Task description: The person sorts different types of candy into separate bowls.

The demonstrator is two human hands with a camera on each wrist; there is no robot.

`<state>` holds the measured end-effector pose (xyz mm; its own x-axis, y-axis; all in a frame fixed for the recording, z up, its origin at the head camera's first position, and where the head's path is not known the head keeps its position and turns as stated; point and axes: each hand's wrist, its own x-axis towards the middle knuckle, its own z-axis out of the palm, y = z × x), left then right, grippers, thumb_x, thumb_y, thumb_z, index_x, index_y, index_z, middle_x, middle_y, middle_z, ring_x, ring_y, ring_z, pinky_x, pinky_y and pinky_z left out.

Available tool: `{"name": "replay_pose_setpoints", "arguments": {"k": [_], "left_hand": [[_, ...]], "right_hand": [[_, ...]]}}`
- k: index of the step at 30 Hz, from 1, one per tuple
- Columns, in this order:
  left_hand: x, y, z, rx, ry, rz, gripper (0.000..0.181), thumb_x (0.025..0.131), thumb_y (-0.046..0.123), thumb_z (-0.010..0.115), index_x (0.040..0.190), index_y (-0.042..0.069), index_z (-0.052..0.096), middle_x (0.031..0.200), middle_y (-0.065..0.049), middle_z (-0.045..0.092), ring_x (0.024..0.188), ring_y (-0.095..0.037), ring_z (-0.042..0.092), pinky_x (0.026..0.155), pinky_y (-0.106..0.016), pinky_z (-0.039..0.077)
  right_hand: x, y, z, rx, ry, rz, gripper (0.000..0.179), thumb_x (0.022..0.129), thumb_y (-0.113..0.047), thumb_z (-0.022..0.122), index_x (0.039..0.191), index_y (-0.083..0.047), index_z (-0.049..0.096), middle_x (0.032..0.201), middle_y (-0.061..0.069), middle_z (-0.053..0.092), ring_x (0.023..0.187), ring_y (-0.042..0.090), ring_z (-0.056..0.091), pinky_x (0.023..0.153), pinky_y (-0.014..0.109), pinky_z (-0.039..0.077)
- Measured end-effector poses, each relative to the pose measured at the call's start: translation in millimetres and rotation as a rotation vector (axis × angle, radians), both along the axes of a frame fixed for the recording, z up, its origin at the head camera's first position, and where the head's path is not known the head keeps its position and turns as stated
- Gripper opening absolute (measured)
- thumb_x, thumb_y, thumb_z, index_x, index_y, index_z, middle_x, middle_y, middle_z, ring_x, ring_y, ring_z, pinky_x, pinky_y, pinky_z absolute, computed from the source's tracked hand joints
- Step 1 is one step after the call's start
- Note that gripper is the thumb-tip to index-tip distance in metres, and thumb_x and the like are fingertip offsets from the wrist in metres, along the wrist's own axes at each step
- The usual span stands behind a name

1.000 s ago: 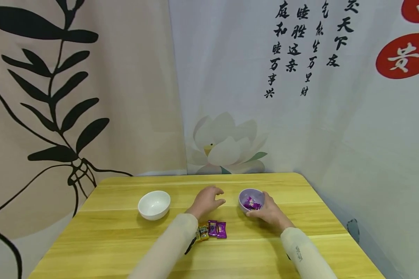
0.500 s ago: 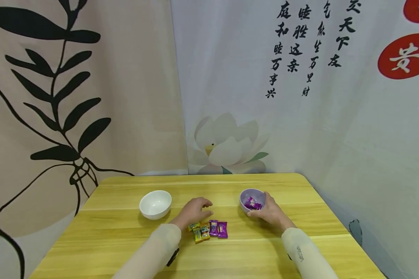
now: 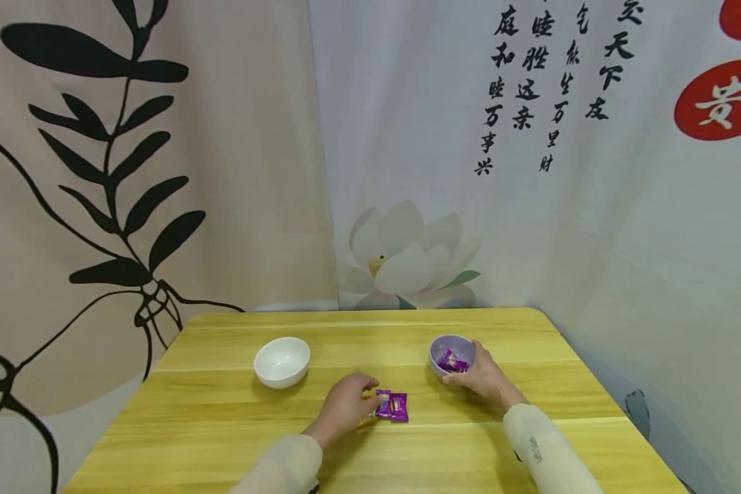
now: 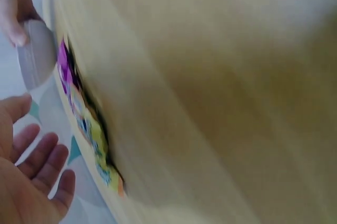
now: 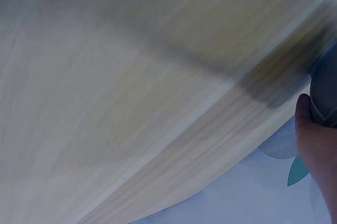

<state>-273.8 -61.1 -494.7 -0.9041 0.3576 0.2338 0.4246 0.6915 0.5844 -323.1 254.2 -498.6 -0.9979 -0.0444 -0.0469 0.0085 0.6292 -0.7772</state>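
Left of centre I see the white bowl (image 3: 282, 361) on the worktop (image 3: 179, 412). The left hand (image 3: 344, 405) has just dropped lower, mostly hiding the yellow packets (image 4: 97, 139) from the head view, so I judge them within reach; its fingers curve loosely, gripping nothing. Touching distance rightward, at lower centre, two purple packets (image 3: 399, 407) lie with long axes nearly vertical in frame; I can't tell a front end. Right of centre, the right hand (image 3: 484, 377) grips the purple bowl (image 3: 452, 342), thumb and fingers spread around its side.
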Motion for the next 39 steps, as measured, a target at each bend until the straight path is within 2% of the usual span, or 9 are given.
{"name": "replay_pose_setpoints", "arguments": {"k": [7,13,19,24,29,35,39], "left_hand": [[12.9,21.4,-5.8,-0.039,0.042,0.115,0.029,0.085,0.025,0.078,0.106,0.005,0.074,0.100,-0.007,0.071,0.094,-0.026,0.065,0.082,-0.048,0.050],[18.0,37.0,-12.1,-0.087,0.087,0.204,0.027,0.083,0.028,0.080,0.099,0.006,0.077,0.091,-0.004,0.070,0.086,-0.024,0.063,0.075,-0.045,0.047],[16.9,44.7,-16.3,-0.177,0.120,0.288,0.029,0.081,0.034,0.081,0.082,0.006,0.073,0.076,-0.002,0.061,0.072,-0.022,0.057,0.069,-0.042,0.044],[11.5,45.8,-17.8,-0.262,0.122,0.323,0.034,0.082,0.037,0.080,0.072,0.007,0.067,0.070,-0.002,0.055,0.067,-0.021,0.052,0.066,-0.042,0.044],[5.6,44.6,-20.6,-0.300,0.133,0.312,0.036,0.081,0.040,0.080,0.072,0.007,0.068,0.074,-0.004,0.057,0.072,-0.023,0.055,0.070,-0.044,0.046],[-1.5,42.4,-29.4,-0.245,0.203,0.205,0.026,0.079,0.028,0.081,0.093,0.007,0.078,0.083,-0.002,0.062,0.079,-0.022,0.056,0.075,-0.044,0.045],[-5.9,40.5,-32.5,-0.249,0.216,0.150,0.022,0.080,0.025,0.080,0.095,0.009,0.078,0.087,-0.002,0.064,0.084,-0.023,0.059,0.080,-0.046,0.046]], "right_hand": [[2.3,4,0.4,0.000,0.006,-0.004,0.125,0.072,-0.041,0.089,0.153,0.007,0.006,0.151,0.033,0.023,0.134,0.048,0.033,0.111,0.063,0.024],[4.5,7,1.4,0.014,0.005,-0.007,0.126,0.072,-0.043,0.088,0.153,0.007,0.006,0.151,0.034,0.023,0.135,0.050,0.032,0.110,0.064,0.024],[5.1,7,1.7,0.001,0.001,-0.003,0.124,0.073,-0.041,0.088,0.153,0.007,0.006,0.152,0.033,0.021,0.135,0.050,0.032,0.111,0.063,0.023],[3.8,6,1.3,0.007,0.009,0.000,0.124,0.073,-0.041,0.088,0.153,0.007,0.005,0.151,0.033,0.022,0.135,0.049,0.033,0.111,0.063,0.024],[3.2,4,2.3,0.024,0.017,0.001,0.126,0.073,-0.043,0.088,0.153,0.008,0.006,0.151,0.034,0.022,0.135,0.049,0.033,0.111,0.063,0.024],[2.8,1,2.2,0.025,0.016,0.003,0.126,0.073,-0.044,0.087,0.153,0.007,0.005,0.152,0.034,0.021,0.136,0.050,0.032,0.111,0.063,0.023],[2.1,-1,1.0,0.015,0.007,0.003,0.127,0.072,-0.045,0.087,0.154,0.005,0.004,0.152,0.033,0.021,0.136,0.051,0.031,0.111,0.063,0.022]]}}
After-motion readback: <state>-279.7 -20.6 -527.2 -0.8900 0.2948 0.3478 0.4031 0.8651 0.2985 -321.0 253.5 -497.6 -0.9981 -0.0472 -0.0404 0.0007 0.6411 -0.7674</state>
